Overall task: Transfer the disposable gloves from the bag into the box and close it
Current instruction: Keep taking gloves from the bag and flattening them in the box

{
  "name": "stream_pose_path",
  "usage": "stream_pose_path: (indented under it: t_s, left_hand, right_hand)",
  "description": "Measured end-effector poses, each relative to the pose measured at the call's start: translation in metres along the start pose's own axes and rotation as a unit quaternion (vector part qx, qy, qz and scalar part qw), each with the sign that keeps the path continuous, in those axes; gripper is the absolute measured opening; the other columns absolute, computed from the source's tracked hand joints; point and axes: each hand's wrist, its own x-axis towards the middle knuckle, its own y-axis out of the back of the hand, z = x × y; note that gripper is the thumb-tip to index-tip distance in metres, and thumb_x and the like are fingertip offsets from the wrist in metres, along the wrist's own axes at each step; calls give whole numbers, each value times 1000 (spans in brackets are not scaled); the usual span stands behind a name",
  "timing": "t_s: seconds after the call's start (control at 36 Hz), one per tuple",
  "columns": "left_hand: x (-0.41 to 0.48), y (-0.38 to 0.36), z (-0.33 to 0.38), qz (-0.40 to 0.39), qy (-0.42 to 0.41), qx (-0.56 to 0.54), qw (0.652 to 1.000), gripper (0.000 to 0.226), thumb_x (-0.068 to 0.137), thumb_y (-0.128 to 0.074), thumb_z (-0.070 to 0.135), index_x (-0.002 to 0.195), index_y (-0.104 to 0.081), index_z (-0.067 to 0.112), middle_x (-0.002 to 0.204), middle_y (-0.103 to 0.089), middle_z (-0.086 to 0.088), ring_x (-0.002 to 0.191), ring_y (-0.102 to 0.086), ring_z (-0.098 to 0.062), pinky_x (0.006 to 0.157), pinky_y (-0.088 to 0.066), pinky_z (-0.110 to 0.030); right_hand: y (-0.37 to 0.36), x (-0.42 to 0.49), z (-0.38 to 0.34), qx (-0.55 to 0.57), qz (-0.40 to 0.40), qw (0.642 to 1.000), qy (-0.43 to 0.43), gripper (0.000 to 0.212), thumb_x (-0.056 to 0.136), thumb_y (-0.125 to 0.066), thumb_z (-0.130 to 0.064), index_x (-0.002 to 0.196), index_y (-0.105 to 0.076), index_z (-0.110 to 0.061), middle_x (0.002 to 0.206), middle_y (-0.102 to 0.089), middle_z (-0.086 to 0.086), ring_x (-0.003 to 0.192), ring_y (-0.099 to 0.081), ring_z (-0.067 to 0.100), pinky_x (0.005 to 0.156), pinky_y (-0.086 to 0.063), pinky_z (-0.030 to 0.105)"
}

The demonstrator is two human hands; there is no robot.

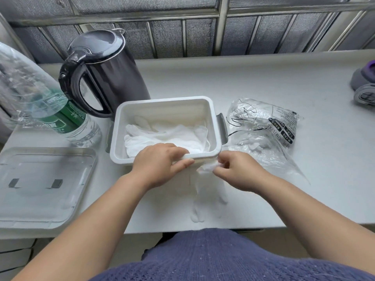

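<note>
- Now the left hand [160, 165] grips the near rim of the box [162, 101], with its fingers curled over the edge to the inside and its thumb lying along the outer wall.
- The right hand [240, 172] sits just right of the left one, at the box's near right corner. It pinches a crumpled glove [206, 170] between thumb and fingertips.
- That glove is outside the box. It trails from the pinch over the table [274, 74] toward the person, and its thin fingers lie flat between the two forearms.
- More gloves [168, 136] lie in a loose heap inside the box, just beyond the left hand's fingers.
- The bag [263, 128] lies flat beyond and to the right of the right hand, just beside the box. Some white gloves show through its clear plastic.
- The clear lid [44, 179] lies well to the left of the left hand, apart from the box, so the box is uncovered.
- A kettle [109, 74] stands beyond the left hand, behind the box's far left corner, and a bottle [69, 120] is to its left.
</note>
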Motion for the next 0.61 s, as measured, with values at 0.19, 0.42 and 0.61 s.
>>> stream_pose_path:
  t_s: [0.19,0.42,0.61]
  left_hand:
    - [-2,23,9,-115,-16,-388,914,39,69,-61,34,107,-69,33,111,-67,19,110,-58,0,94,-45,-29]
    - [-9,44,3,-141,-33,-666,732,68,67,-77,44,121,-60,6,114,-65,-11,104,-63,-26,86,-53,-39]
    - [-8,55,-9,-59,51,-639,766,43,77,-61,19,110,-59,-8,102,-62,-23,89,-57,-28,76,-45,-37]
  right_hand:
    - [48,-14,-51,145,40,984,99,20,78,-64,-22,64,-52,-16,47,-46,-11,44,-34,4,44,-27,18]
    - [54,8,-90,335,108,930,103,22,60,-68,-29,59,-49,-18,59,-51,2,61,-47,16,64,-38,35]
    - [63,15,-89,590,-177,785,67,46,56,-85,-24,92,-63,-7,87,-68,9,75,-67,25,67,-57,28]
